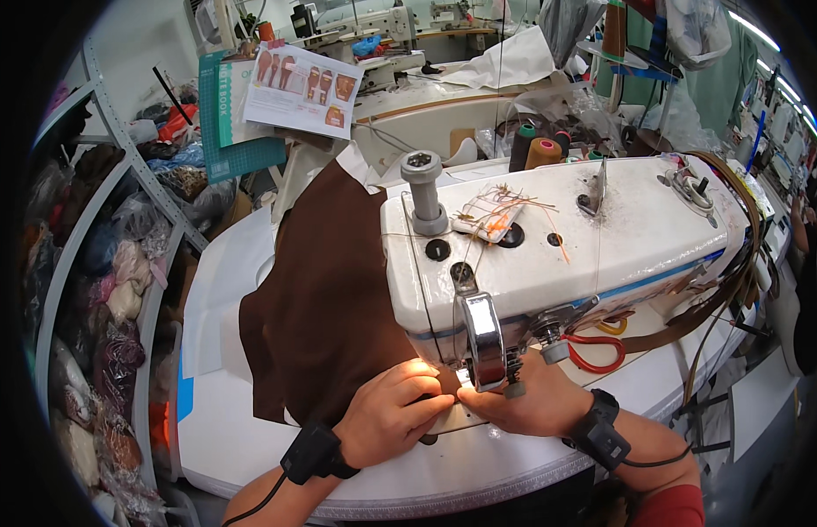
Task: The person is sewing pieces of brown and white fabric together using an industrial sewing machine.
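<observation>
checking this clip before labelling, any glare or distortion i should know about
Head view: a bright glow washes over the fingertips of the left hand; head view: hard glare on the sewing machine's metal guard; head view: fisheye bowing in the shelf frame, with black corners.

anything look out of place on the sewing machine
Yes: loose orange and brown thread scraps lie tangled atop the white, glossy sewing machine, and dark specks dot its surface; both look like uncleared debris.

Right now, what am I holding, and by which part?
Left hand on the brown fabric, at its near right edge; gripping can't be told. What the right hand holds is hidden.
</observation>
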